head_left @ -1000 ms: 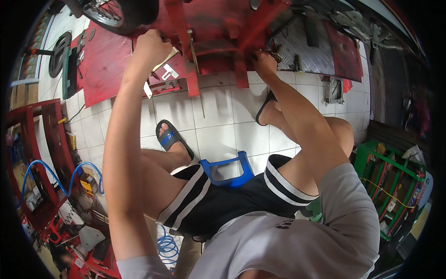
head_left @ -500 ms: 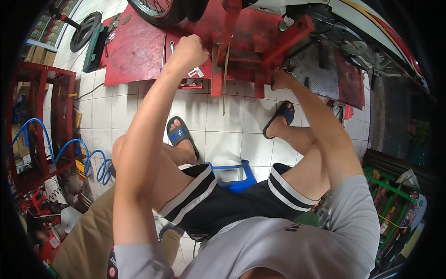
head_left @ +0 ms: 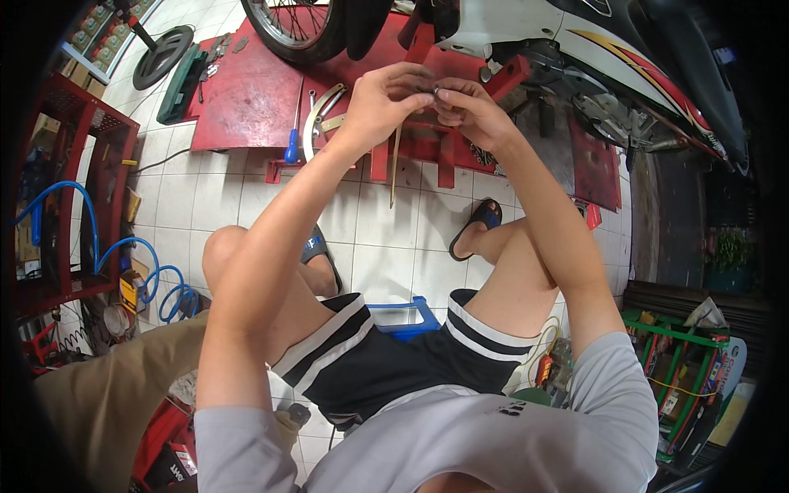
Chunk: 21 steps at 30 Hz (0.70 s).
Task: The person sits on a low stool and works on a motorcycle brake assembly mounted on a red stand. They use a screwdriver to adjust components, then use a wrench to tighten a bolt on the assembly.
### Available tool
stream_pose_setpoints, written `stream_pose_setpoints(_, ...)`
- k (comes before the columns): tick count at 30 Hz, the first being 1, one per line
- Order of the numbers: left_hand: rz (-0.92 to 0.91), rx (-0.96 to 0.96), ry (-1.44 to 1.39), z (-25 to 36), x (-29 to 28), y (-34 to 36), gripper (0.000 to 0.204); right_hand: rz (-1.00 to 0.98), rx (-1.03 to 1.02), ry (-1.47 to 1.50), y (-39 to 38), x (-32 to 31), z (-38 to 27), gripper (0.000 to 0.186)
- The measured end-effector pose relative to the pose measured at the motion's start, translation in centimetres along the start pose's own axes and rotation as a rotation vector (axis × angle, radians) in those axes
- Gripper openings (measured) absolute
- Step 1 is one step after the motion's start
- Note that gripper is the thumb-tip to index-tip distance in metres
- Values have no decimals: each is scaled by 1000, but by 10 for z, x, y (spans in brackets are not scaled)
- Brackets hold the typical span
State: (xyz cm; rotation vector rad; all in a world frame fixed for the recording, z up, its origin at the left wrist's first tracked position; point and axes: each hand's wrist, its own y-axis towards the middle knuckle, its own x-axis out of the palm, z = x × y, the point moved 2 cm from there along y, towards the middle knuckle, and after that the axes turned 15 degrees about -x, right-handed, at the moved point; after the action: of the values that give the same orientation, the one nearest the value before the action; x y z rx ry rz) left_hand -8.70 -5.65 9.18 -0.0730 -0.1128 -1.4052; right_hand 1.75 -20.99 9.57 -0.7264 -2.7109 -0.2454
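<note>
My left hand (head_left: 388, 103) and my right hand (head_left: 475, 111) meet over the red lift platform (head_left: 246, 107), fingertips almost touching. Between them is a small dark metal piece (head_left: 435, 91), largely covered by the fingers, so its exact kind stays unclear. Right thumb and forefinger pinch it; the left thumb and fingers close in on it from the other side. Near my left wrist, on the platform, lie a blue-handled screwdriver (head_left: 292, 149), a curved metal strip (head_left: 310, 127) and a wrench (head_left: 311, 99). A thin rod (head_left: 395, 168) hangs below my hands beside the red frame.
A white motorcycle (head_left: 514, 29) stands on the platform, its spoked wheel (head_left: 297, 29) at the far side. A red shelf (head_left: 74, 189) and a coiled blue hose (head_left: 146, 246) are at left. Behind my left arm is another person's brown-clothed leg (head_left: 123, 361). A green rack (head_left: 678, 361) stands at right.
Both hands have come together in front of the frame; the right one left the platform's underside area. The small dark piece now shows between them. The view has shifted, revealing the screwdriver and curved strip.
</note>
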Motion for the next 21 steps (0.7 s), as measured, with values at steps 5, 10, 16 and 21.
stream_pose_setpoints(5,38,-7,15,3,-8,-3,24,-13,18,84,8,14,2,16)
stream_pose_setpoints(10,87,-13,66,-6,-22,4,18,144,92,-28,7,20,0,18)
stream_pose_setpoints(16,326,-170,374,-40,-69,58,17,408,36,-326,10,-30,28,24)
stream_pose_setpoints(21,234,-426,422,-73,-70,80,18,368,1,-250,31,-32,48,26)
